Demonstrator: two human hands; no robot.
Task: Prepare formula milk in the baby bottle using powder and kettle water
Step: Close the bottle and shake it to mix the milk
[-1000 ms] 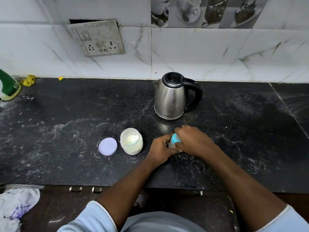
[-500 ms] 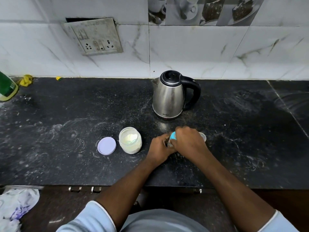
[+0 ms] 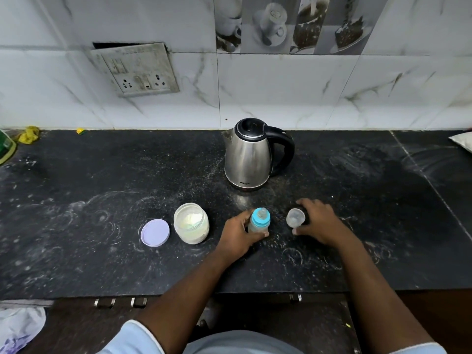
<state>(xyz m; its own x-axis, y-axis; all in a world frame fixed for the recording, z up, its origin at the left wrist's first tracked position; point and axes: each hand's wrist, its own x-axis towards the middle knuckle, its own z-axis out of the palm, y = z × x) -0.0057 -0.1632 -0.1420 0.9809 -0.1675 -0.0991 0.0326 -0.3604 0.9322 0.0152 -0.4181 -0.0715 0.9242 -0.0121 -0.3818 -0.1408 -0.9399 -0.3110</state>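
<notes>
Worktop at the stage of opening the bottle. The baby bottle (image 3: 259,221) stands upright near the front edge of the counter (image 3: 102,180), about midway along it and directly in front of the kettle (image 3: 249,155). Its blue collar and teat are still screwed on. The left hand (image 3: 236,236) grips the bottle's body, fingers curled round the far side and thumb across the near side. The right hand (image 3: 320,223), just to the right, has thumb and fingers curved round the clear cap (image 3: 295,217), which sits at counter level apart from the bottle. The open powder jar (image 3: 191,223) stands just left of the bottle, with its purple lid (image 3: 155,232) lying flat beside it, further left. The bottle's contents cannot be made out behind the hand. Handling, as a judgement: the bottle is probably light, thin plastic with a narrow base, so it tips easily. It is best held low on the body while the collar is turned by its ribbed rim. The teat is soft and gives no purchase. The kettle is likely the heavy item and should be taken by its black handle, which points toward the right end of the counter.
</notes>
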